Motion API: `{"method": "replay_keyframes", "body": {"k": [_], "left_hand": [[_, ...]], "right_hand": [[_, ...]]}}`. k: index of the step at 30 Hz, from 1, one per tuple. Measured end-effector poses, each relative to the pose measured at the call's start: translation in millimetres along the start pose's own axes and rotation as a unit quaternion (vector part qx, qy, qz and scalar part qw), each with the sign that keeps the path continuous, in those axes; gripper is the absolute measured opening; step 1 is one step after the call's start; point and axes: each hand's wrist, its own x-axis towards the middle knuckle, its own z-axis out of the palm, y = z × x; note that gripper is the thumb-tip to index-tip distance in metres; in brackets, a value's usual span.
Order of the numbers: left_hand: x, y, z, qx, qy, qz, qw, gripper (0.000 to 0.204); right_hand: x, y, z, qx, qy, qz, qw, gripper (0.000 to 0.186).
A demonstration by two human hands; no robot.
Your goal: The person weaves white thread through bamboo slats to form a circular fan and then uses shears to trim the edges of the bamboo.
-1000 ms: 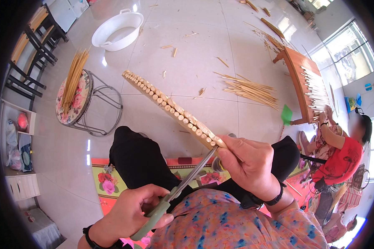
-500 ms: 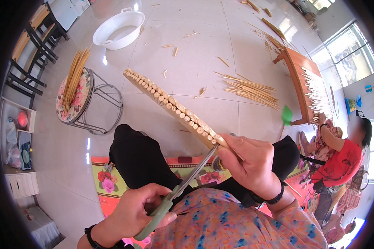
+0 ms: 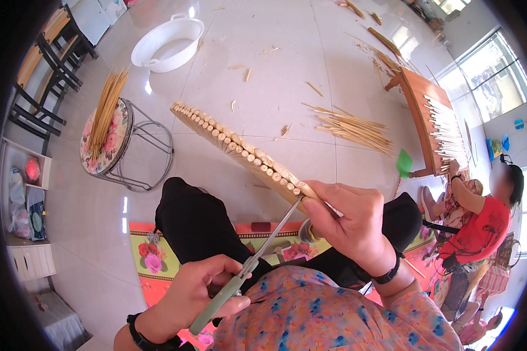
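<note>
You are in a home workroom. Cut bamboo sticks (image 3: 351,126) lie all over the tiled floor (image 3: 275,76), more sit on a flowery stool (image 3: 106,137), and another person (image 3: 480,225) works nearby.

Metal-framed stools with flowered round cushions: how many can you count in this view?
1: the metal-framed stool with a flowered round cushion stands left on the tiled floor, bearing thin sticks. Others may be hidden.

1 white basin (image 3: 167,44), 1 stool (image 3: 108,137), 1 scissors (image 3: 249,266), 2 people.
</note>
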Motion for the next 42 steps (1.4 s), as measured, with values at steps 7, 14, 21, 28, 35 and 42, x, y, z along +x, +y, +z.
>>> {"method": "replay_keyframes", "body": {"k": [7, 14, 21, 28, 35, 42], "left_hand": [[-4, 9, 1, 0.0, -0.014, -0.019, 1.0, 0.043], [-9, -3, -2, 0.031, -0.013, 0.019, 0.999, 0.045], [-25, 11, 6, 0.06, 0.01, 0.011, 0.998, 0.039], [-28, 7, 6, -0.075, 0.102, 0.021, 0.992, 0.041], [8, -21, 12, 0.258, 0.236, 0.231, 0.908, 0.044], [41, -30, 15, 0.323, 0.284, 0.328, 0.841, 0.05]], "right_hand": [[1, 3, -2, 0.004, -0.004, -0.015, 1.0, 0.021], [-5, 2, 0, -0.01, -0.014, -0.044, 0.999, 0.022], [2, 4, -2, -0.064, 0.017, -0.039, 0.997, 0.017], [17, 22, -3, 0.0, 0.065, -0.021, 0.998, 0.014], [11, 16, -3, -0.009, 0.074, 0.019, 0.997, 0.017], [3, 13, -3, -0.022, 0.067, 0.038, 0.997, 0.018]]}}
